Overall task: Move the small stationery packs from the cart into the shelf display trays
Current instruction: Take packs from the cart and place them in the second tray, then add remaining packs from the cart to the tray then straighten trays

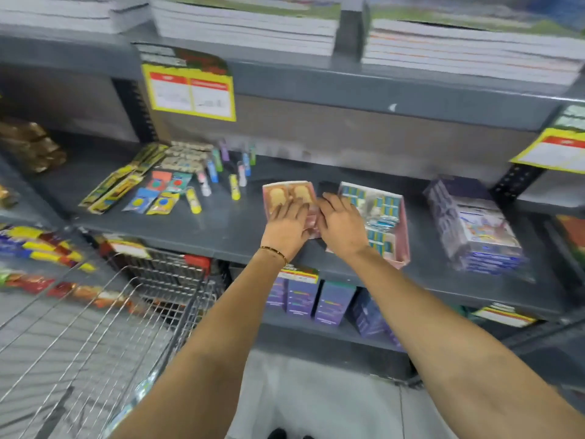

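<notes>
Both hands reach over the grey shelf [196, 223]. The left hand [289, 221] lies flat, fingers spread, on a pink tray [286, 193] of orange-and-tan packs; whether it grips one cannot be told. The right hand [342, 223] is loosely open, palm down, between that tray and a second pink tray [403, 236] holding small teal-and-white stationery packs [384, 202]. A wire cart [95, 312] stands at lower left. Glue sticks [218, 175] stand further left on the shelf.
</notes>
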The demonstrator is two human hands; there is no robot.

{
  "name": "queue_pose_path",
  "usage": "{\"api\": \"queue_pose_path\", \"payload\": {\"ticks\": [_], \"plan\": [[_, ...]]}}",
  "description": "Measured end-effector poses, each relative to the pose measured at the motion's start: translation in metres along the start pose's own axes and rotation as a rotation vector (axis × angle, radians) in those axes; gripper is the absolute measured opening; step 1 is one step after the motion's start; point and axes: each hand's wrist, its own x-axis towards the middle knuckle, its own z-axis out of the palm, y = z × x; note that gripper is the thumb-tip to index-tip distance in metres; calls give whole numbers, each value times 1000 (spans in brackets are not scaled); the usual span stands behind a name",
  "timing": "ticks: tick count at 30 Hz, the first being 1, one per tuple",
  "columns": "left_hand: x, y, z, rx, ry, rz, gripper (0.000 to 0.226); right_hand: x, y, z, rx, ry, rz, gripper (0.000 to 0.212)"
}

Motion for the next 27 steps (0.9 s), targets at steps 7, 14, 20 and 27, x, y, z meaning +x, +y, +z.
{"api": "queue_pose_path", "payload": {"ticks": [7,14,20,27], "plan": [[-99,-111,-32,71,114,-347,64,24,-134,40,82,-72,-301,40],[-241,-224,-32,139,-38,-663,63,8,-279,104,220,-249,-672,38],[-327,-270,-1,56,-185,-881,70,-15,-353,165,194,-487,-850,42],[-383,-293,70,-53,-357,-1021,66,-47,-405,249,46,-850,-1069,44]]}}
